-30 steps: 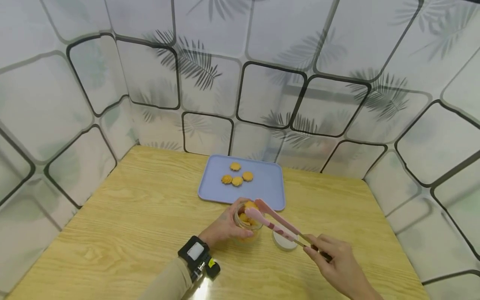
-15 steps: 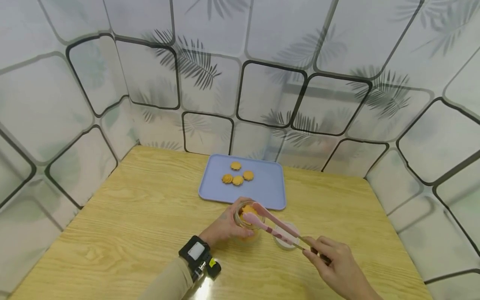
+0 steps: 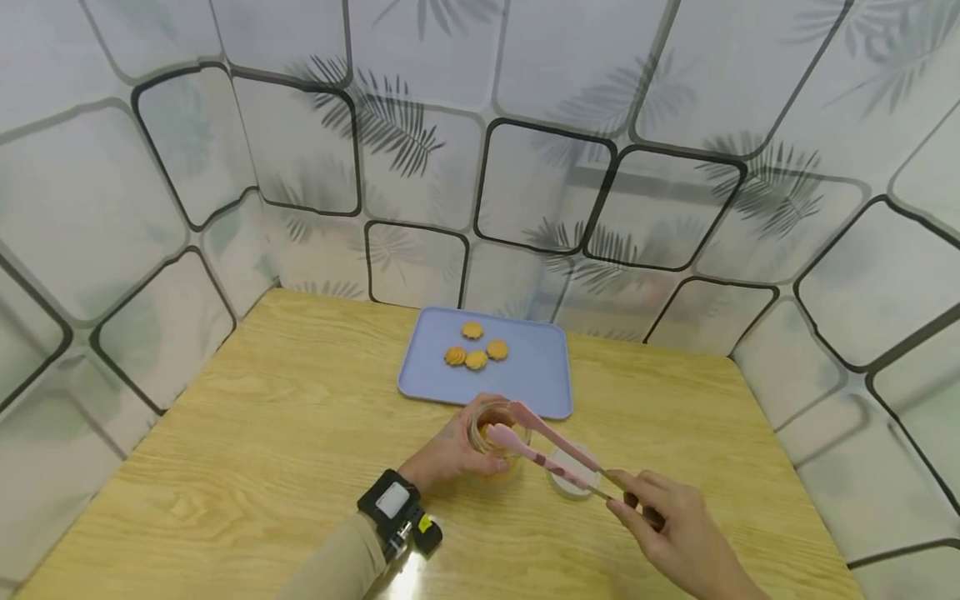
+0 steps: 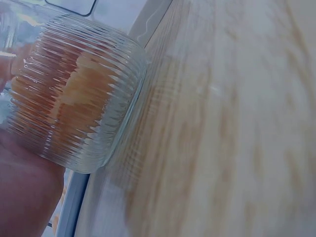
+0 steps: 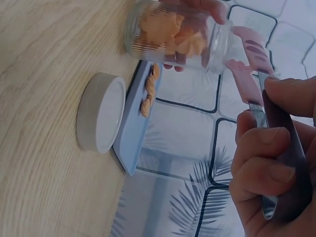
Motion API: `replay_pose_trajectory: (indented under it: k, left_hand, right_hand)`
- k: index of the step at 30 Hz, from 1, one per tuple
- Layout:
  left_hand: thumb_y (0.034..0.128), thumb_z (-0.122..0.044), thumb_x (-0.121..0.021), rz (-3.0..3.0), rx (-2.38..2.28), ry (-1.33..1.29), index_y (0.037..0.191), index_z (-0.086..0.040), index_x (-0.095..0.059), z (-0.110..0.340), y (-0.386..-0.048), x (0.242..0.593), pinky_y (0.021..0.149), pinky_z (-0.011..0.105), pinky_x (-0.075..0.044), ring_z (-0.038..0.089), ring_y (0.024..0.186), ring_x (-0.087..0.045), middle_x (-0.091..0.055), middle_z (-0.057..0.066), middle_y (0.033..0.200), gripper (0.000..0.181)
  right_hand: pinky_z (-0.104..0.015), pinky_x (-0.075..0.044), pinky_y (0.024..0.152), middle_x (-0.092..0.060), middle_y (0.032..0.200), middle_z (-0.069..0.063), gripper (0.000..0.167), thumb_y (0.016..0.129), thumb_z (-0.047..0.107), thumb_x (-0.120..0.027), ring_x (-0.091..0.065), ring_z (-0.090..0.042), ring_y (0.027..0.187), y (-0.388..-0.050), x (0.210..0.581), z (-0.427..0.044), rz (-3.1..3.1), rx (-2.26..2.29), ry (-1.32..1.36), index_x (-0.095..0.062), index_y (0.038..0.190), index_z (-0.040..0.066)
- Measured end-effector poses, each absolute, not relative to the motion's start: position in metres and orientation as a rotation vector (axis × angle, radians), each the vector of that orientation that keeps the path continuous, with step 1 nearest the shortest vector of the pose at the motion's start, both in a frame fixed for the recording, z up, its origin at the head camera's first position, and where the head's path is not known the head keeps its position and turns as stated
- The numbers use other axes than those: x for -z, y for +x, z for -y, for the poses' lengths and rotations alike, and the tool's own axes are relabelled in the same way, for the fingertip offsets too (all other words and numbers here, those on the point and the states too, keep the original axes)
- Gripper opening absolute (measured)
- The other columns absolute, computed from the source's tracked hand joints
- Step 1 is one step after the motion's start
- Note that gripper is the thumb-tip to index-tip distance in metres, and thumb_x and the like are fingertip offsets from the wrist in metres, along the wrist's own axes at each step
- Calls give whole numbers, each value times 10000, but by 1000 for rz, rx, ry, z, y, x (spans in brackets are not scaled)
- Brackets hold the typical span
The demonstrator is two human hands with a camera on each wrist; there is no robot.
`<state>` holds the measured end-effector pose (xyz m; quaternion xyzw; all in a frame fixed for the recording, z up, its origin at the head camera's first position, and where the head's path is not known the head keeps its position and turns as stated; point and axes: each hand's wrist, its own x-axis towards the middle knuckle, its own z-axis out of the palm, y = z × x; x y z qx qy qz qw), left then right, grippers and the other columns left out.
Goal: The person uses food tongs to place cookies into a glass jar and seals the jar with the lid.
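My left hand [image 3: 450, 454] grips a ribbed glass jar [image 4: 121, 74] that stands mouth up on the table. Inside it, orange-yellow cookies [image 5: 160, 27] show through the glass. The right hand [image 3: 678, 525] holds pink-tipped tongs [image 3: 527, 452] by their dark handles, thumb on one side and curled fingers on the other. In the head view the tips sit over the jar's mouth, spread apart; in the right wrist view they appear at the rim with no cookie visible between them. A white round lid [image 5: 101, 113] lies just right of the jar, partly under the tongs.
Behind the jar is a blue tray [image 3: 532, 367] bearing several cookies [image 3: 476, 360], mostly toward its left half. The wood-grain table [image 3: 300, 400] is bounded by patterned curtains [image 3: 420, 262] at the back and both sides.
The tong tips have lowered slightly toward the jar's mouth. The cookie seen near the mouth earlier no longer shows there; less orange is visible at the opening. The left hand stays put.
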<state>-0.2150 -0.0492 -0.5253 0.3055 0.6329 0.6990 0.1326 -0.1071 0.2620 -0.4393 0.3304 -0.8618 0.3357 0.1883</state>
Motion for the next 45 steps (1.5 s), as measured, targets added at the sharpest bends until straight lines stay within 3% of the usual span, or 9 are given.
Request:
replay_pose_trajectory:
  k: [5,7,11,13,20,28,35,41,45]
  left_hand:
    - [794,-40,-851,-1885,-2004,875,1421,-172,-483,49,-214,523,1128,291,-376,173,1309,-498,-545,43,1425,740]
    - [785,-47,-861,-1908,-2005,875,1415,-169,-502,49,-214,522,1154,304,-346,171,1335,-481,-532,35,1445,735]
    - [775,-77,-872,-1936,-2013,893,1405,-159,-535,50,-216,522,1182,327,-308,189,1371,-458,-499,28,1487,719]
    - [777,-93,-873,-1932,-2007,896,1406,-163,-533,50,-217,522,1180,334,-309,185,1372,-456,-490,19,1493,718]
    - [798,-109,-864,-1905,-2000,895,1430,-168,-497,50,-216,522,1150,296,-353,186,1361,-467,-492,19,1483,733]
    - [794,-119,-869,-1912,-2006,901,1422,-159,-502,50,-216,524,1141,266,-357,212,1356,-471,-499,19,1470,729]
    - [799,-154,-874,-1933,-1984,919,1427,-159,-504,50,-218,522,1156,297,-344,189,1352,-471,-486,23,1473,730]
    - [798,-119,-872,-1935,-1986,903,1431,-148,-491,52,-217,522,1147,278,-358,168,1347,-480,-492,33,1475,739]
    - [798,-108,-870,-1928,-1987,913,1434,-147,-489,51,-218,522,1150,277,-356,187,1351,-480,-505,35,1466,742]
  right_hand:
    - [-129,-310,410,-582,726,106,302,851,-70,-752,-314,74,501,-127,431,-262,2476,-1001,780,-753,1141,15]
    - [-164,-353,425,-628,749,55,275,887,-21,-743,-375,23,500,-144,431,-260,2524,-950,693,-742,1161,-10]
    - [-301,-542,580,-738,934,-102,305,948,112,-722,-639,-145,689,-187,446,-253,2671,-773,562,-716,1226,-13]
    - [-348,-558,648,-746,1015,-164,315,971,152,-699,-685,-219,784,-205,458,-248,2747,-720,542,-709,1240,-12]
    - [-244,-309,501,-642,730,-83,296,996,186,-643,-420,-114,520,-246,481,-230,2901,-694,517,-699,1177,-42]
    - [-238,-324,502,-565,726,-49,303,1003,183,-633,-440,-119,548,-264,488,-221,2939,-722,518,-668,1174,-64]
    - [-270,-366,554,-616,807,-91,361,998,198,-631,-485,-143,605,-270,486,-216,2959,-704,461,-648,1227,-80]
    - [-259,-314,525,-532,698,-61,306,1004,185,-604,-433,-131,549,-273,483,-213,2964,-739,469,-693,1162,-62]
    - [-235,-285,492,-488,657,-36,366,1005,172,-596,-378,-115,493,-271,486,-217,2961,-818,432,-670,1276,-64]
